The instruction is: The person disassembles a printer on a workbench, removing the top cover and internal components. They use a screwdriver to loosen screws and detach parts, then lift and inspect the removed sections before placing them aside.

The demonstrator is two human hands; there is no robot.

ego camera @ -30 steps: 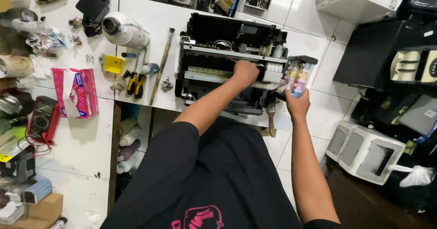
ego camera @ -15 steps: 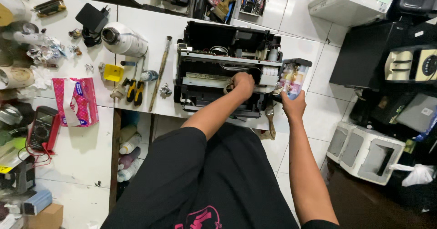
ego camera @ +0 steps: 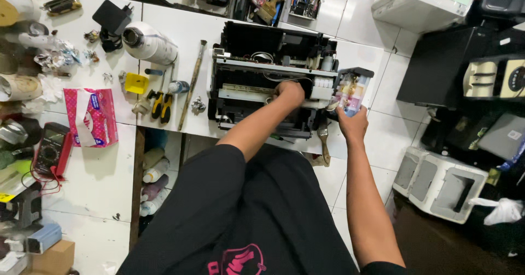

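Note:
A black printer (ego camera: 257,56) with its cover off sits on the white workbench (ego camera: 180,29). My left hand (ego camera: 290,93) reaches into its open middle and rests on the white inner parts; what its fingers grip is hidden. My right hand (ego camera: 353,123) holds the clear ink tank unit (ego camera: 353,89) with coloured inks at the printer's right side. A brush (ego camera: 324,138) lies just below the printer, between my arms.
Left of the printer lie a long thin rod (ego camera: 191,83), yellow-handled pliers (ego camera: 161,104), a white roll (ego camera: 149,43), a pink tissue pack (ego camera: 90,116) and a red multimeter (ego camera: 52,149). White printers (ego camera: 440,183) stand on the tiled floor at right. Bottles (ego camera: 153,171) sit under the bench.
My left hand has gone slightly deeper into the printer. The right hand keeps its hold on the ink tank unit. The view has shifted a little.

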